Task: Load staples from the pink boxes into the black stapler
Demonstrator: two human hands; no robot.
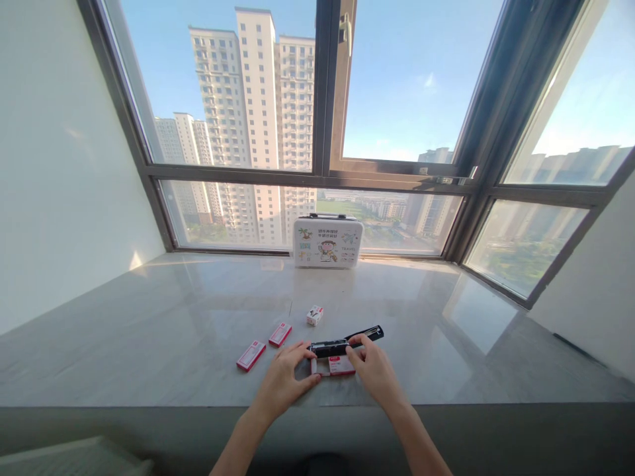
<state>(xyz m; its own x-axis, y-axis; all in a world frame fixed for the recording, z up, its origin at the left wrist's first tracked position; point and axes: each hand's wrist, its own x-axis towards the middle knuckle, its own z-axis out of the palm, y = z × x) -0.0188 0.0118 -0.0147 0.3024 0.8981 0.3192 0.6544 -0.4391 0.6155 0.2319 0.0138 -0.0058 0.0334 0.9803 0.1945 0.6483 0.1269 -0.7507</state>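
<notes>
A black stapler lies opened out flat, its upper arm swung back to the right. My left hand grips the stapler's left end between fingers and thumb. At the hinge, my right hand pinches the stapler; its fingertips hide whatever small part may be between them. Just below the stapler, a red and white staple box sits between my hands with its pale inner tray partly slid out to the left.
Two red and white small boxes lie left of my hands. A small white box with a black print stands beyond the stapler. Against the window is a white cartoon-printed case. The grey marble sill ends at a front edge near my wrists.
</notes>
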